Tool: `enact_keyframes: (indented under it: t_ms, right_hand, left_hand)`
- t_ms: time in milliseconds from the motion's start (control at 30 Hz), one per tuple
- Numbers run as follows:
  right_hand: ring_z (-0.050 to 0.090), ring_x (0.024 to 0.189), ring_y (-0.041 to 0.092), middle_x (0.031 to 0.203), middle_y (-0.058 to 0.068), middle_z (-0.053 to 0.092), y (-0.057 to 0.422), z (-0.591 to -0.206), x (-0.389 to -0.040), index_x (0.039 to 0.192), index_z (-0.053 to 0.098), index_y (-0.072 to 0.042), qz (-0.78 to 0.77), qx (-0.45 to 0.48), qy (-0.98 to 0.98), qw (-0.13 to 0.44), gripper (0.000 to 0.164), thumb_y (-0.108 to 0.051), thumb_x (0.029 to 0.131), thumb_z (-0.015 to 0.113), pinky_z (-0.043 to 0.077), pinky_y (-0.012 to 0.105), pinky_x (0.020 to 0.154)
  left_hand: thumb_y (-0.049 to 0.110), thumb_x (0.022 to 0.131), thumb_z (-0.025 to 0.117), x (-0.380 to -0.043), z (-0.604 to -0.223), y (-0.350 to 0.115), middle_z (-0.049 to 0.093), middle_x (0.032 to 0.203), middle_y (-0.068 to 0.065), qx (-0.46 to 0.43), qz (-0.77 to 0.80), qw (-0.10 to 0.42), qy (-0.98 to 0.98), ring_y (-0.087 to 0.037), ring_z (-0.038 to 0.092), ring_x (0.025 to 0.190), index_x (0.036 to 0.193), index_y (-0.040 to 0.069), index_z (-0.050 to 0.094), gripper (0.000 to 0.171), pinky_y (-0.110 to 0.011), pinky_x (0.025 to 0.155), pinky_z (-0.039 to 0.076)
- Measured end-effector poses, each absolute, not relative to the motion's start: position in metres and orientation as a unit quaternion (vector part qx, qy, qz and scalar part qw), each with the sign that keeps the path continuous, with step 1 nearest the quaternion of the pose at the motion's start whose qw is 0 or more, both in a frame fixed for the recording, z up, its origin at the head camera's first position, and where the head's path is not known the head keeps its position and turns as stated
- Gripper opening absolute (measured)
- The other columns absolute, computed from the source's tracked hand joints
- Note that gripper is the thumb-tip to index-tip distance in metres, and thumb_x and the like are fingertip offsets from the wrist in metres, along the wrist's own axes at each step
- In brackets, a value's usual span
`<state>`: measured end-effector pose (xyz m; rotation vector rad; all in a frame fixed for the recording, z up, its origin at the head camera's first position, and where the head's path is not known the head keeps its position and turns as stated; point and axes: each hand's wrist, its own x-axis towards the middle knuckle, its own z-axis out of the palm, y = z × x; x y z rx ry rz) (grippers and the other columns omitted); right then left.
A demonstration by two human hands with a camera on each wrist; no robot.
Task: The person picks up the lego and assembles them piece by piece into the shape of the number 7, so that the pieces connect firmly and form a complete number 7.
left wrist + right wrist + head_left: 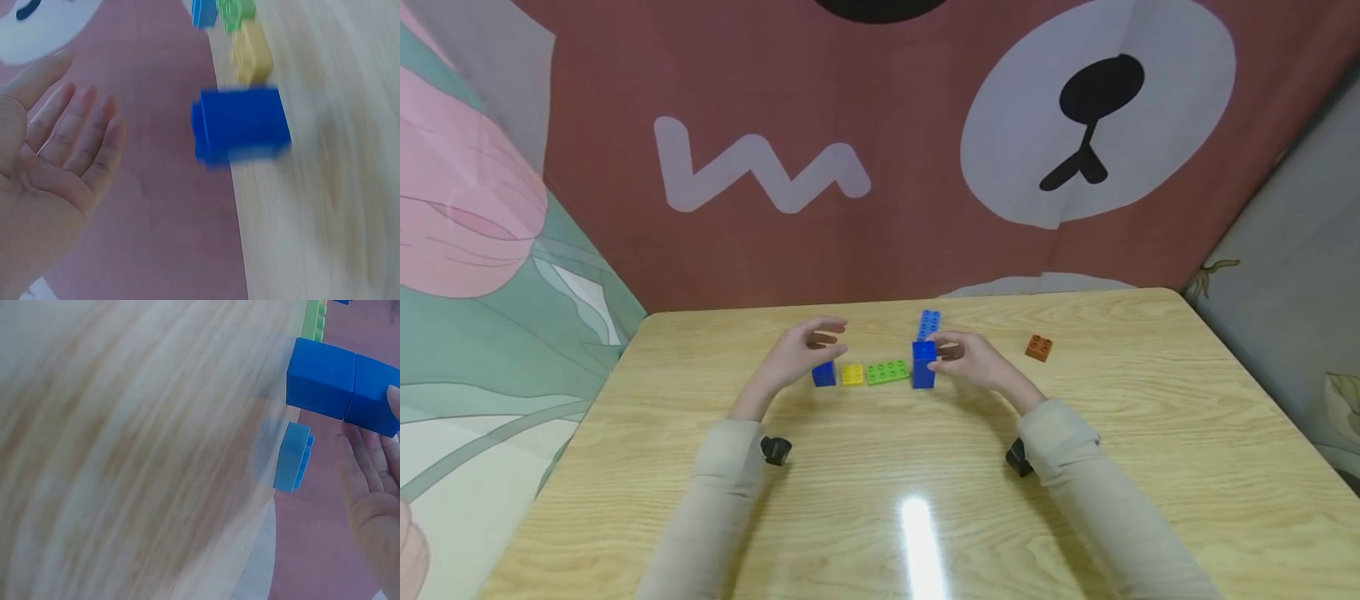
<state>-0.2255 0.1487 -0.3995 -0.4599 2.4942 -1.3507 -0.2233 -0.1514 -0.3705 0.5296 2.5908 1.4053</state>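
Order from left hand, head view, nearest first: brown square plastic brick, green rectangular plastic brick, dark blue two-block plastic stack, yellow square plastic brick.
1. Yellow square brick: just right of the left hand.
2. Green rectangular brick: right of yellow.
3. Dark blue stack: right of green, at the right hand.
4. Brown square brick: farthest right, past that hand.
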Motion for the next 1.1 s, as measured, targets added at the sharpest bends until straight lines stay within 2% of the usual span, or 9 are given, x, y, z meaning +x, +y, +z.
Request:
enact_keyframes:
  t_ms: [233,467,667,1100]
  right_hand:
    - [0.054,0.124,0.039,0.140,0.026,0.047,0.150,-0.396,-0.226,0.138,0.047,0.001,-0.463,-0.155,0.861,0.141,0.052,-0.013,0.091,0.065,0.054,0.040,0.094]
    - [0.053,0.125,0.039,0.140,0.025,0.047,0.149,-0.395,-0.226,0.137,0.047,0.002,-0.468,-0.154,0.858,0.144,0.052,-0.011,0.090,0.065,0.054,0.040,0.094]
    - [0.053,0.125,0.040,0.139,0.026,0.048,0.147,-0.394,-0.225,0.137,0.047,0.003,-0.469,-0.154,0.858,0.143,0.052,-0.010,0.090,0.065,0.054,0.040,0.095]
    - [0.052,0.126,0.040,0.138,0.025,0.049,0.149,-0.393,-0.224,0.137,0.047,0.003,-0.468,-0.152,0.858,0.146,0.051,-0.012,0.091,0.064,0.054,0.039,0.096]
  left_hand:
    - [0.015,0.092,0.063,-0.219,-0.375,-0.179,0.052,0.138,-0.019,0.143,0.458,0.077,0.874,-0.039,0.056,0.120,0.133,0.006,0.053,0.044,-0.047,0.096,0.052]
    - [0.018,0.091,0.065,-0.218,-0.388,-0.193,0.047,0.144,-0.017,0.115,0.443,0.118,0.881,-0.038,0.054,0.123,0.139,0.006,0.047,0.052,-0.046,0.095,0.052]
    - [0.021,0.091,0.065,-0.219,-0.396,-0.199,0.044,0.145,-0.019,0.110,0.434,0.155,0.881,-0.040,0.050,0.126,0.142,0.006,0.043,0.058,-0.048,0.098,0.049]
    - [0.014,0.089,0.067,-0.225,-0.405,-0.195,0.049,0.139,-0.024,0.103,0.430,0.172,0.880,-0.039,0.054,0.123,0.139,0.003,0.045,0.055,-0.047,0.097,0.051]
